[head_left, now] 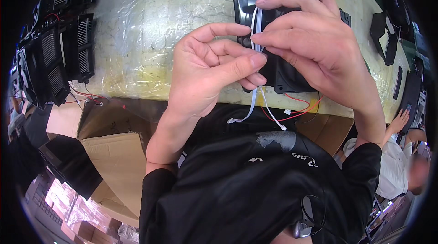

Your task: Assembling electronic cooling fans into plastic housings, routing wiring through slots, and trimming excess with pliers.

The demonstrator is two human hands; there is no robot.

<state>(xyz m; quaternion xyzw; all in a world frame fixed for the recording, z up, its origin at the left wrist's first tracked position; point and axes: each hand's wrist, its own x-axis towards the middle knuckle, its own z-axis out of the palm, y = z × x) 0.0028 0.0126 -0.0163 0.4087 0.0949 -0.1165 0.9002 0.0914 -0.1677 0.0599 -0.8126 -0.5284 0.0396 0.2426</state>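
Note:
A bundle of white and grey cables (254,98) runs over a black plastic housing (287,79) on the table. My left hand (207,64) pinches the bundle low down, thumb against curled fingers, with its index finger stretched toward the cables. From the other side, my right hand (319,38) grips the same bundle a little higher between thumb and fingertips. The lower cable ends hang past the table edge, each with a small white connector (284,127). Red and black wires (296,115) trail from the housing. My fingers hide part of the bundle.
Black vented housings (57,48) stand stacked along the left of the film-covered table (137,29). Open cardboard boxes (114,162) sit below its near edge. A black box-shaped part (383,38) lies at the right, where another person (388,171) rests a hand near the table.

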